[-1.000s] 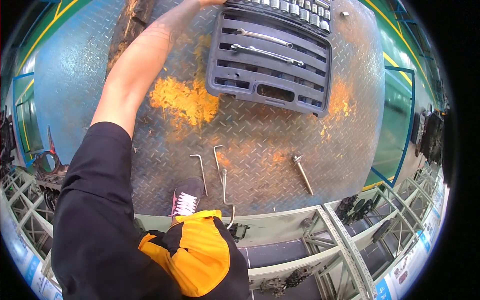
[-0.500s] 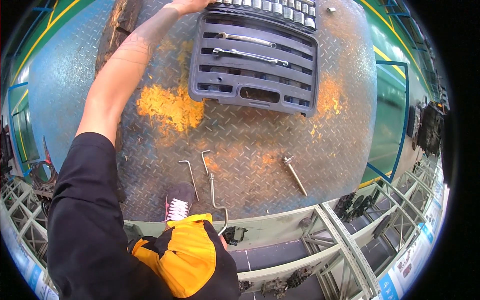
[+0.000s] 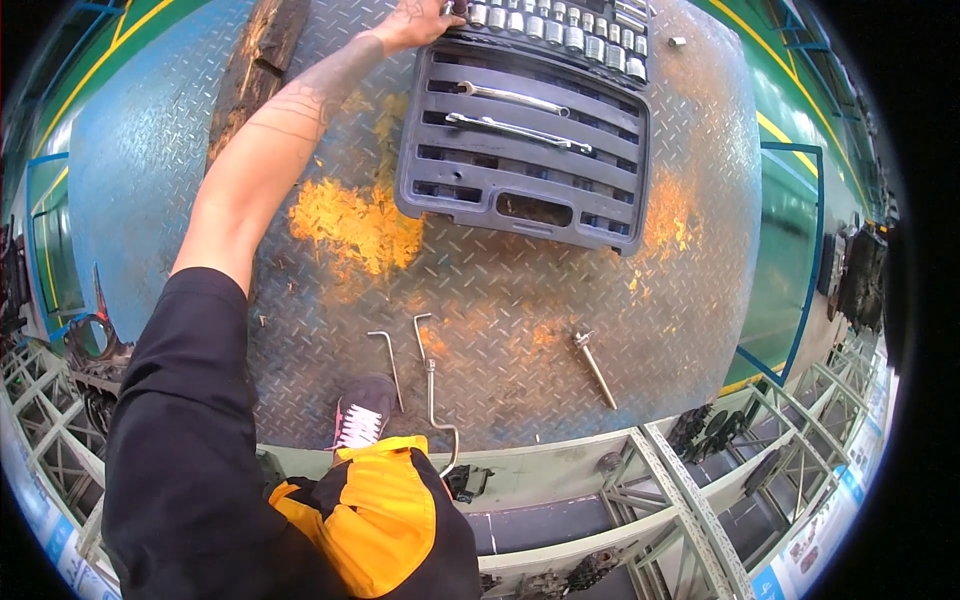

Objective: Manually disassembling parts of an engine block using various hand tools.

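The left arm enters at the lower left of the frame in a black fabric sleeve (image 3: 190, 430) that ends near the elbow. From there the bare left forearm (image 3: 270, 160) slants up and to the right, nearly straight, to the upper middle of the frame. The left hand (image 3: 412, 27) is turned with its back mostly upward and its fingers bent to the right, at the left end of the rows of shiny silver cylindrical sockets (image 3: 555, 30). Its fingertips meet a small dark shape there; whether the grip is clamped on anything, I cannot tell.

The sockets sit in the far half of an open dark grey plastic tool case (image 3: 530, 184) in the upper middle. Two slim silver metal wrenches (image 3: 513, 99) lie across the slotted near half.

Below the case, on the grey diamond-patterned metal plate (image 3: 500, 290), two thin L-shaped silver rods and a crank-shaped silver bar (image 3: 432, 400) lie near a dark shoe with white laces (image 3: 360, 412). A silver ratchet handle (image 3: 597, 372) lies apart, right of centre.
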Demonstrator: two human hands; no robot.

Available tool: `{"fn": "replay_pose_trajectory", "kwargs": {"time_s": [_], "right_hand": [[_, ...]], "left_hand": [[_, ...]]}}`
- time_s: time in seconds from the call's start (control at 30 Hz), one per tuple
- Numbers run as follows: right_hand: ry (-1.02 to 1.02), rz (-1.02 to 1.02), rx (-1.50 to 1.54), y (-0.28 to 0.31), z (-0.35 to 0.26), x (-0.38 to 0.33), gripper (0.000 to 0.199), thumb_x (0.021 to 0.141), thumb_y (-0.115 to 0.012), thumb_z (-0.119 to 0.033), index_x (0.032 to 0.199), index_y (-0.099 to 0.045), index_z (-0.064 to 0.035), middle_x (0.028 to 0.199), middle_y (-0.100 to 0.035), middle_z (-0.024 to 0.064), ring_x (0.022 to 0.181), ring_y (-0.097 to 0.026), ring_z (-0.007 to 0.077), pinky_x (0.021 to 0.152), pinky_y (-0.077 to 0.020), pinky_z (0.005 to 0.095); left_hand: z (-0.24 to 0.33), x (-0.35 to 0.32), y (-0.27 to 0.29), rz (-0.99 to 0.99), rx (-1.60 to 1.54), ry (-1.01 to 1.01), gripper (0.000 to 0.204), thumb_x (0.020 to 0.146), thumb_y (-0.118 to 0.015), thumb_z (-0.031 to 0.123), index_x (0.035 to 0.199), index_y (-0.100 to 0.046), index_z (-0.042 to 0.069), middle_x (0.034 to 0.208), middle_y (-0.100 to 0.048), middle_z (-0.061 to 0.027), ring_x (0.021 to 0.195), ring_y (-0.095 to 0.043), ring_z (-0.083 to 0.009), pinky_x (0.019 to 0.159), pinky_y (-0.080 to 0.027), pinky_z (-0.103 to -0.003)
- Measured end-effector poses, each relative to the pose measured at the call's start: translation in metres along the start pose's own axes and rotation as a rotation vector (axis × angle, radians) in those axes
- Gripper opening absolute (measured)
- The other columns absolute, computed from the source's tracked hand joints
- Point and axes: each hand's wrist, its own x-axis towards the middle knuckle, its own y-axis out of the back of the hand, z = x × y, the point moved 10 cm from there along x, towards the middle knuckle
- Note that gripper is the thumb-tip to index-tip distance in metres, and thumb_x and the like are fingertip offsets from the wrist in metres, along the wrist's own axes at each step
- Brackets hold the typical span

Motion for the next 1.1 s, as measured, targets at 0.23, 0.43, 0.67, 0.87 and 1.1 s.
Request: {"fn": "replay_pose_trajectory", "kwargs": {"time_s": [0.23,0.43,0.67,0.87,1.1], "right_hand": [[0.088,0.035,0.032,0.024,0.01,0.001,0.033,0.1,-0.062,-0.027,0.091,-0.062,0.0044,0.063,-0.056,0.009,0.054,-0.047,0.0141,0.053,-0.0396,0.0364],[0.205,-0.038,-0.042,0.09,0.016,0.009,0.032,0.1,-0.06,-0.029,0.089,-0.061,0.0013,0.061,-0.052,0.0056,0.05,-0.043,0.0128,0.049,-0.0361,0.0344],[0.316,-0.081,-0.065,0.103,-0.004,0.064,0.032,0.101,-0.058,-0.031,0.087,-0.06,-0.0022,0.058,-0.048,0.0017,0.047,-0.039,0.0113,0.046,-0.032,0.0321],[0.435,-0.095,-0.126,0.095,-0.018,0.09,0.032,0.101,-0.057,-0.033,0.085,-0.059,-0.0053,0.056,-0.044,-0.0018,0.044,-0.035,0.01,0.042,-0.0285,0.0301],[0.379,-0.139,-0.122,0.091,-0.01,0.094,0.032,0.1,-0.055,-0.032,0.081,-0.055,-0.0061,0.054,-0.039,-0.0046,0.043,-0.035,0.0085,0.041,-0.0284,0.028]], "left_hand": [[0.109,-0.029,0.101,0.235,-0.64,-0.076,0.017,0.1,-0.063,0.016,0.107,-0.056,0.002,0.083,-0.063,-0.0162,0.078,-0.065,-0.0303,0.071,-0.053,-0.042],[0.182,-0.267,0.291,-0.004,-0.305,0.491,0.036,0.105,-0.059,0.031,0.122,-0.05,0.0,0.095,-0.065,-0.0125,0.077,-0.06,-0.0192,0.072,-0.052,-0.035],[0.217,-0.621,0.586,0.269,0.421,0.991,0.022,0.102,-0.06,0.021,0.11,-0.065,0.001,0.094,-0.072,-0.0157,0.085,-0.07,-0.032,0.076,-0.055,-0.04],[0.214,-0.695,0.543,0.337,0.366,0.954,0.025,0.098,-0.066,0.024,0.107,-0.059,0.002,0.093,-0.066,-0.0223,0.093,-0.064,-0.0438,0.078,-0.051,-0.047],[0.207,-0.687,0.517,0.286,0.458,0.669,0.023,0.097,-0.066,0.02,0.101,-0.056,0.0,0.095,-0.063,-0.021,0.091,-0.061,-0.043,0.078,-0.049,-0.049]]}}
